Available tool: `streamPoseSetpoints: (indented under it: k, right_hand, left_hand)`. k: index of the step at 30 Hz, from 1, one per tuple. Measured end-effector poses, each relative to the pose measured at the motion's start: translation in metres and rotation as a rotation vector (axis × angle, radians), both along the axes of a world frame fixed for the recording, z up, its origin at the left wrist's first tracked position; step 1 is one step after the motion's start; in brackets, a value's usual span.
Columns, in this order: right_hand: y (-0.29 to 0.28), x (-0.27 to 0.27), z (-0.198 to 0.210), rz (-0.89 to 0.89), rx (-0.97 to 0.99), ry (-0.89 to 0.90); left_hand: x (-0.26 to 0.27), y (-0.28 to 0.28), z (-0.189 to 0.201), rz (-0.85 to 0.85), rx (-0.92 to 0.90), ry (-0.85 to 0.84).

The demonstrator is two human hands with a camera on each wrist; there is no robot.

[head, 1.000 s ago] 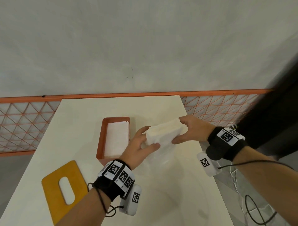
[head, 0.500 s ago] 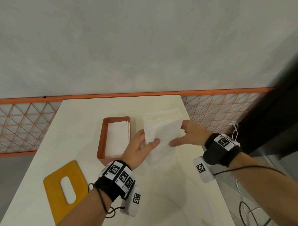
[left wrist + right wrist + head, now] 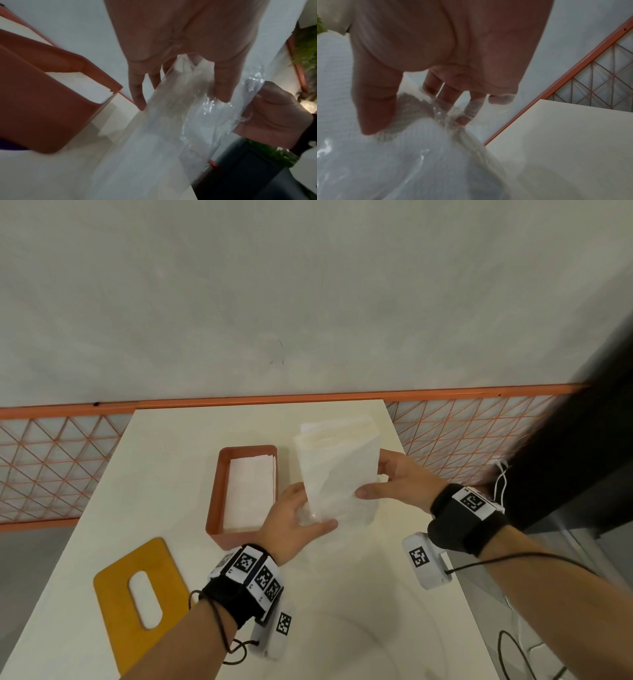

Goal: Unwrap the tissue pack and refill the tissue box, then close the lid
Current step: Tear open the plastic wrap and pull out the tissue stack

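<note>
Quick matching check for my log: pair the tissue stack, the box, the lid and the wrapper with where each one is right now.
Things:
1. tissue stack
2. tissue box
3. yellow lid
4. clear wrapper

States:
A. flat on the table, off the box
B. held upright between both hands
C. open, with some tissues inside
D. hanging loose at the stack's lower end

Pairs: 1-B, 2-C, 3-A, 4-D

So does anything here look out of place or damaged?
Nothing damaged. The yellow lid lies flat on the table, off the orange tissue box, which is open. Clear wrapper hangs loose, half off the tissue stack.
</note>
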State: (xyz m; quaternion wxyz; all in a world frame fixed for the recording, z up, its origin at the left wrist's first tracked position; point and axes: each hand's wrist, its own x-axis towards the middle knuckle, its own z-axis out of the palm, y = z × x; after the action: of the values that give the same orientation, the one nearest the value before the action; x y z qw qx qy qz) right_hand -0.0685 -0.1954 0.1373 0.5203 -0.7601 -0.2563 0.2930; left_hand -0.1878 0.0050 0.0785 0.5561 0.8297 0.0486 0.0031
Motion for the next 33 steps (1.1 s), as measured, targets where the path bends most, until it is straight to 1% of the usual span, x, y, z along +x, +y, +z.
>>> streamPoseSetpoints:
  k: [3,6,8,11,15,19,22,24,28,33]
  right_hand:
    - [0.000,0.001,-0.002,0.013,-0.029,-0.007]
    - [0.001,0.002,-0.005,-0.002,-0.031,-0.004]
    - [0.003,0.003,-0.003,-0.021,0.011,0.011]
    - [0.004,0.004,0.004,-0.041,0.077,0.054]
    - [0.008,0.007,0.017,-0.070,0.211,0.107]
    - [0.016,0.016,0.035,-0.084,0.351,0.098]
    - [0.020,0.023,0.051,-0.106,0.415,0.085]
    - [0.021,0.028,0.060,-0.145,0.449,0.080]
    - [0.025,0.034,0.069,-0.205,0.460,0.096]
    - [0.042,0.034,0.057,-0.204,0.440,0.142]
  left_hand:
    - [0.000,-0.001,0.001,0.030,-0.073,-0.002]
    - [-0.002,0.000,0.000,0.029,-0.084,0.013]
    - [-0.001,0.002,-0.003,0.011,-0.075,0.044]
    - [-0.001,0.005,-0.011,-0.020,0.017,0.069]
    - [-0.002,0.005,-0.012,0.001,0.099,0.053]
    - [-0.001,0.001,-0.012,0.036,0.130,0.023]
    - [-0.001,0.001,-0.016,0.044,0.114,0.019]
    - [-0.003,0.002,-0.019,0.047,0.122,-0.014]
    - [-0.014,0.007,-0.015,0.104,0.128,-0.051]
    - [-0.041,0.024,-0.005,0.186,0.122,-0.064]
